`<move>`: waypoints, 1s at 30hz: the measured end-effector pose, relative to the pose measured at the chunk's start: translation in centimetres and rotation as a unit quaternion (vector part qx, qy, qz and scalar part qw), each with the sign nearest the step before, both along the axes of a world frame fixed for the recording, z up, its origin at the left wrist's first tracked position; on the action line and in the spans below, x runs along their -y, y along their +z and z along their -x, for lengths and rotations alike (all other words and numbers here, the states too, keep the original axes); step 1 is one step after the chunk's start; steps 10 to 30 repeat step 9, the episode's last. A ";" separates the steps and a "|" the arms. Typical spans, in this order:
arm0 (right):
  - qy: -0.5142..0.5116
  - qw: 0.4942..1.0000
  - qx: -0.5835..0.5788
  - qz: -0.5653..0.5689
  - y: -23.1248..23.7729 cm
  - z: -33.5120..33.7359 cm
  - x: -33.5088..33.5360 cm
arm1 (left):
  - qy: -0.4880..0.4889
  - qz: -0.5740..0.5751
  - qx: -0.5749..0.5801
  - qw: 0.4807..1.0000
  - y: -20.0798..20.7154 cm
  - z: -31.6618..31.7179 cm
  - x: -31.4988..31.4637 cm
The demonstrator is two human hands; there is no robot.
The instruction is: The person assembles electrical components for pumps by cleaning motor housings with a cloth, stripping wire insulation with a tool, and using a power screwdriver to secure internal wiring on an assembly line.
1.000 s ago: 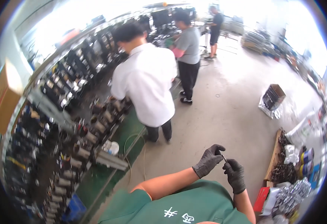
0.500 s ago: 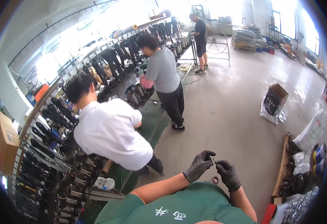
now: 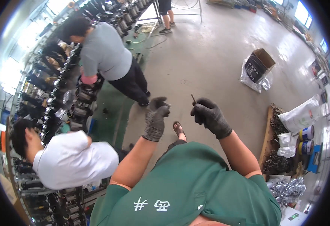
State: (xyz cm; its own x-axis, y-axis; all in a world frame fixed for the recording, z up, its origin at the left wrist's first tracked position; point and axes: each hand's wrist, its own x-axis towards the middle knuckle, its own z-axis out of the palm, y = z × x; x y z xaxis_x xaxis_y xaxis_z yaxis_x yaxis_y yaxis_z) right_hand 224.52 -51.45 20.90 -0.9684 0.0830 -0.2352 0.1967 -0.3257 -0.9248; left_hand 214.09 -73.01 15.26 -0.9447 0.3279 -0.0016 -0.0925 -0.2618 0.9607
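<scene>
Both my hands wear dark gloves and are raised in front of my green shirt. My right hand pinches a small thin dark metal piece that sticks up from the fingertips. My left hand is a short way to its left, fingers curled into a loose fist, and whether anything is inside it is hidden. The two hands are apart and do not touch.
A long rack of dark machine parts runs along the left. A person in a white shirt and one in a grey shirt work at it. A cardboard box, white bags, cans and a wooden pallet stand at the right.
My hands were together on the small piece; now they have separated, the right keeping the piece. My view has swung down and left along the rack.
</scene>
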 end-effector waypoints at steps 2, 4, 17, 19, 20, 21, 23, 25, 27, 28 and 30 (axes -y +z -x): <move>-0.003 1.000 0.021 -0.011 -0.6 4.6 -2.6 | 0.015 0.002 0.054 0.998 -1.3 5.1 -3.1; -0.009 1.000 0.004 -0.013 -1.1 10.2 -4.7 | 0.010 0.002 0.054 0.998 -2.9 10.8 -5.8; 0.020 0.998 0.036 -0.041 -0.8 24.1 -9.5 | -0.031 0.072 -0.077 0.994 -3.7 23.8 -12.8; 0.020 0.998 0.036 -0.041 -0.8 24.1 -9.5 | -0.031 0.072 -0.077 0.994 -3.7 23.8 -12.8; 0.020 0.998 0.036 -0.041 -0.8 24.1 -9.5 | -0.031 0.072 -0.077 0.994 -3.7 23.8 -12.8; 0.020 0.998 0.036 -0.041 -0.8 24.1 -9.5 | -0.031 0.072 -0.077 0.994 -3.7 23.8 -12.8; 0.020 0.998 0.036 -0.041 -0.8 24.1 -9.5 | -0.031 0.072 -0.077 0.994 -3.7 23.8 -12.8; 0.020 0.998 0.036 -0.041 -0.8 24.1 -9.5 | -0.031 0.072 -0.077 0.994 -3.7 23.8 -12.8; 0.020 0.998 0.036 -0.041 -0.8 24.1 -9.5 | -0.031 0.072 -0.077 0.994 -3.7 23.8 -12.8; 0.020 0.998 0.036 -0.041 -0.8 24.1 -9.5 | -0.031 0.072 -0.077 0.994 -3.7 23.8 -12.8; 0.020 0.998 0.036 -0.041 -0.8 24.1 -9.5 | -0.031 0.072 -0.077 0.994 -3.7 23.8 -12.8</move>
